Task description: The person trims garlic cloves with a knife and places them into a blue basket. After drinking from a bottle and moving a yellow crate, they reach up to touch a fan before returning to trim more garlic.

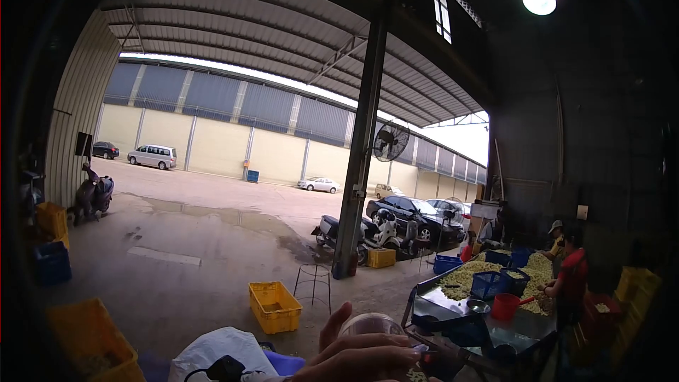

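Two blue crates (485, 284) sit amid pale pieces (463, 277) on a table (438, 305), while the left hand (357, 359) clasps a clear round cup (370, 324); right hand unseen.

Overall: dim under the roof (269, 21), with bright daylight in the yard (212, 198) far beyond the left hand (368, 359).
Sources: open yard ahead of the hand; one round lamp (539, 0) high above it to the right, flaring white.
Glare: the sky strip above the far wall is blown out.
Shadows: the space right of the hand is near black.
Distortion: fisheye curve, with dark vignette in every corner.
Focus: the hand and clear cup (371, 324) are soft; the yard is sharper.
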`<state>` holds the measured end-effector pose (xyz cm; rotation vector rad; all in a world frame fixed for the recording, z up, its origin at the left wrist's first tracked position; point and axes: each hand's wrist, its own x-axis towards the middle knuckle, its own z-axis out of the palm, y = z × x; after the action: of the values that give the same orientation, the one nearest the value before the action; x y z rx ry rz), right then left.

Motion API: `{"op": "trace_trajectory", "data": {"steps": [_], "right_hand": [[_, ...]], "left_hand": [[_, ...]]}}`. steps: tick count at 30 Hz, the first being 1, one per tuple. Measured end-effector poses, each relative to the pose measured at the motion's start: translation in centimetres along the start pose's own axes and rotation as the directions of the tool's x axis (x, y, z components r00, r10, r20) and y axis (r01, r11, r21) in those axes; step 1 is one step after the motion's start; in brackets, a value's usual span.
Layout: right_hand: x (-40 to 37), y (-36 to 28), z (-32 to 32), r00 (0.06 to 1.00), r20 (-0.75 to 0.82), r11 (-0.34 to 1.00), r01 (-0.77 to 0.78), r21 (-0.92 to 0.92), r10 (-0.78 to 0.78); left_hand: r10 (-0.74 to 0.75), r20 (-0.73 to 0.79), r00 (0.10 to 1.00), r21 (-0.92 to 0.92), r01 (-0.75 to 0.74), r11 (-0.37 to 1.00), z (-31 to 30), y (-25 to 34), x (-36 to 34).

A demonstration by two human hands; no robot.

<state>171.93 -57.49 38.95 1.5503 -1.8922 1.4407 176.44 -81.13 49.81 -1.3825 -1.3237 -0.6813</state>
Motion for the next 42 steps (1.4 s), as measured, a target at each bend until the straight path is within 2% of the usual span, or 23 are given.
{"op": "trace_trajectory", "data": {"steps": [3,7,8,10,11,13,14,15,16,18,20,21,24,25,29,30,32,33,34,36,37,40,42], "right_hand": [[1.8,-1.2,-0.5,0.973,-0.120,0.979,0.189,-0.070,-0.196],[2.4,-1.5,-0.1,0.949,-0.252,0.894,0.271,0.357,-0.187],[3.4,-2.0,0.2,0.942,-0.249,0.882,0.306,0.359,-0.226],[4.7,-1.5,0.4,0.953,-0.080,0.944,0.302,0.136,-0.293],[5.2,-1.0,0.5,0.963,-0.044,0.941,0.271,0.201,-0.267],[6.1,0.7,0.6,0.925,0.282,0.967,0.241,0.078,-0.253],[6.5,1.6,1.0,0.912,0.313,0.963,0.231,0.138,-0.263],[6.9,2.6,1.4,0.845,0.457,0.960,0.261,0.102,-0.279],[7.1,3.3,2.1,0.758,0.585,0.950,0.305,0.073,-0.288],[5.8,5.4,4.0,0.747,0.597,0.954,0.268,0.130,-0.292],[4.8,7.8,5.3,0.746,0.665,0.985,0.135,-0.104,-0.032],[4.5,8.9,6.4,0.727,0.685,0.968,0.202,-0.149,-0.046],[4.6,10.4,9.8,0.627,0.749,0.966,0.251,0.066,-0.214],[4.2,11.1,10.5,0.526,0.806,0.956,0.242,0.165,-0.272],[3.9,10.6,14.5,0.326,0.786,0.849,0.152,0.505,-0.526],[4.1,10.1,15.4,0.301,0.774,0.829,0.156,0.537,-0.558],[4.5,8.6,16.8,0.371,0.670,0.760,0.208,0.616,-0.644],[3.4,9.4,17.6,0.362,0.778,0.848,0.071,0.526,-0.513],[2.8,10.2,18.2,0.332,0.770,0.829,0.072,0.555,-0.545],[2.5,10.5,20.2,0.284,0.846,0.888,0.240,0.392,-0.450],[2.1,10.7,21.2,0.331,0.846,0.906,0.219,0.363,-0.418],[1.3,10.7,23.8,0.292,0.890,0.929,0.232,0.289,-0.350],[2.4,9.7,25.7,0.270,0.841,0.877,0.251,0.410,-0.470]], "left_hand": [[-0.216,0.000,0.976,-0.146,0.213,0.966,1.5,0.6,-2.1],[-0.422,0.059,0.905,-0.185,0.425,0.886,3.1,1.3,-5.6],[-0.498,0.040,0.866,-0.191,0.496,0.847,3.2,1.5,-6.5],[-0.698,0.355,0.622,-0.220,0.781,0.585,2.8,1.9,-8.4],[-0.694,0.306,0.651,-0.370,0.753,0.544,3.3,1.8,-10.9],[-0.744,0.289,0.602,-0.298,0.795,0.528,3.1,2.3,-14.3],[-0.739,0.314,0.596,-0.245,0.803,0.544,2.8,3.0,-15.3],[-0.800,0.371,0.471,-0.102,0.877,0.470,2.1,4.0,-15.6],[-0.838,0.332,0.433,-0.078,0.898,0.433,2.1,4.9,-16.7],[-0.920,0.261,0.292,0.035,0.950,0.311,2.8,6.6,-19.5],[-0.972,0.144,0.184,0.121,0.972,0.202,3.4,8.5,-21.0],[-0.991,0.050,0.121,0.161,0.979,0.127,3.8,9.5,-21.7],[-0.993,-0.121,-0.012,0.201,0.979,-0.036,4.8,13.0,-23.7],[-0.995,-0.083,-0.060,0.154,0.986,-0.072,4.9,14.2,-24.1],[-0.971,0.018,-0.238,-0.023,0.971,-0.238,4.0,18.5,-24.8],[-0.967,-0.022,-0.252,-0.018,0.968,-0.252,3.9,19.4,-24.8],[-0.924,0.076,-0.375,-0.213,0.899,-0.383,3.7,20.8,-24.9],[-0.923,0.039,-0.384,-0.214,0.899,-0.383,3.7,21.2,-24.9],[-0.936,-0.078,-0.342,-0.125,0.935,-0.331,3.9,21.5,-25.0],[-0.923,-0.267,-0.276,0.010,0.957,-0.289,4.2,22.6,-25.6],[-0.901,-0.299,-0.314,0.011,0.943,-0.332,4.0,23.0,-25.8],[-0.856,-0.386,-0.343,0.035,0.922,-0.385,3.8,24.1,-27.8],[-0.846,-0.419,-0.330,0.069,0.918,-0.392,2.5,25.0,-28.6]]}}
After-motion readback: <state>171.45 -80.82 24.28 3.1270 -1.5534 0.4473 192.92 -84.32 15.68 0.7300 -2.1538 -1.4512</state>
